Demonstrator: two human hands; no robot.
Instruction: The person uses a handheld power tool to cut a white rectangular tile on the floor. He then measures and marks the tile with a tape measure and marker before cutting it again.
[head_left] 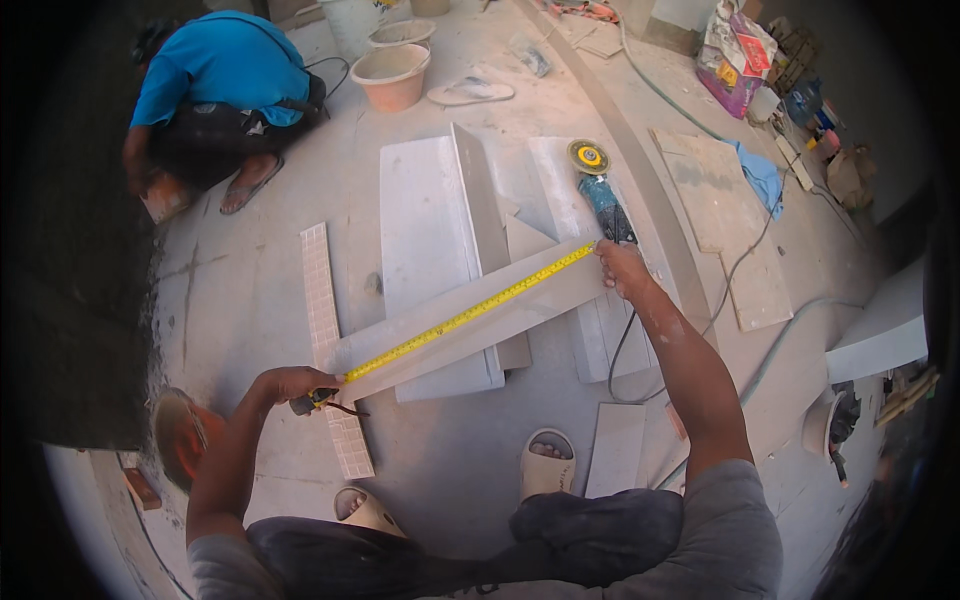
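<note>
A yellow tape measure is drawn out along a long pale tile strip, which lies slantwise across white boards. My left hand is closed round the tape's dark case at the strip's near left end; a dark strap hangs beside it. At the far right end, my right hand pinches the blade's tip against the strip's edge. Just beyond that hand an angle grinder with a yellow disc rests on a white slab. Under the strip's left end lies a narrow ridged tile piece.
Another person in a blue shirt crouches at the far left. Buckets and a sandal are at the back. Right of the grinder lie large boards, a cable and a blue cloth. A round basin is at my left.
</note>
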